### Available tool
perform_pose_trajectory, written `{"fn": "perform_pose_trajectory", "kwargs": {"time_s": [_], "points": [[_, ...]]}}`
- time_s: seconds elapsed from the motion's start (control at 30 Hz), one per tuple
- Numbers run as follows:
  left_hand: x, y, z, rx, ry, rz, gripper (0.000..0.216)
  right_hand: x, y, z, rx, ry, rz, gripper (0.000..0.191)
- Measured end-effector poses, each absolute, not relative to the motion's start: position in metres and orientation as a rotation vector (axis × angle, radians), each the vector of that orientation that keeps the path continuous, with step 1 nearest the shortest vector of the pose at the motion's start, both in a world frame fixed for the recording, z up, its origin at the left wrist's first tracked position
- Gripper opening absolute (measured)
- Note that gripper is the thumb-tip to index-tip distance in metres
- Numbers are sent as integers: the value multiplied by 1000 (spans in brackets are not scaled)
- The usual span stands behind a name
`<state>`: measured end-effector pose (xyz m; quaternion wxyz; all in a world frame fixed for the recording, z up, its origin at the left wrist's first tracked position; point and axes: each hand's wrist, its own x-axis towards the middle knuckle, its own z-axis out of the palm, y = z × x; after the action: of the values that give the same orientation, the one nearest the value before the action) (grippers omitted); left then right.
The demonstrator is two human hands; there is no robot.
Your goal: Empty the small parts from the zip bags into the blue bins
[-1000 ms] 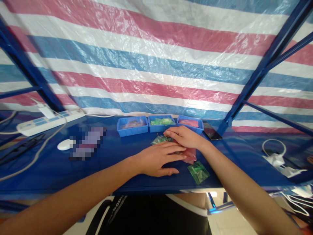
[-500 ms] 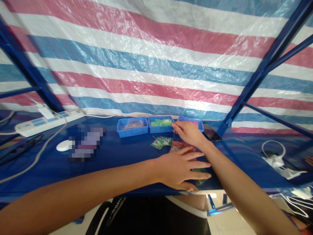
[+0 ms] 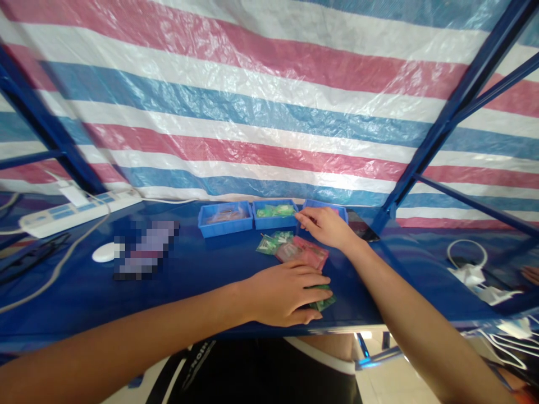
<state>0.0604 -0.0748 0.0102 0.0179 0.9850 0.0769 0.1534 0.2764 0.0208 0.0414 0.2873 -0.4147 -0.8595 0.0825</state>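
My left hand lies flat near the table's front edge, fingers stretched out, over a green packet that shows past the fingertips. Just beyond it are small clear-and-pink packets and a green-printed packet. My right hand is closed, thumb and fingers together, in front of the right blue bin, which it partly hides. What its fingers hold, if anything, is hidden. Left of it, the middle blue bin contains green packets.
A left blue bin holds clear packets with brownish contents. Farther left are a blurred-out phone-like object, a white mouse, a power strip and cables. A dark phone and white chargers lie to the right.
My left hand has slid left, its fingers closer together, and the pink and green packets have shifted left with it. My right hand has stayed almost still.
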Motion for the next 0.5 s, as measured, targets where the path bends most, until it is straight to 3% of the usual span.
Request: {"fn": "perform_pose_trajectory", "kwargs": {"time_s": [0.4, 0.5], "points": [[-31, -81, 22, 2954, 297, 486, 46, 274, 27, 33, -1036, -2330, 204, 37], [-52, -76, 30, 3004, 371, 471, 51, 277, 30, 30, -1014, -2315, 327, 25]]}}
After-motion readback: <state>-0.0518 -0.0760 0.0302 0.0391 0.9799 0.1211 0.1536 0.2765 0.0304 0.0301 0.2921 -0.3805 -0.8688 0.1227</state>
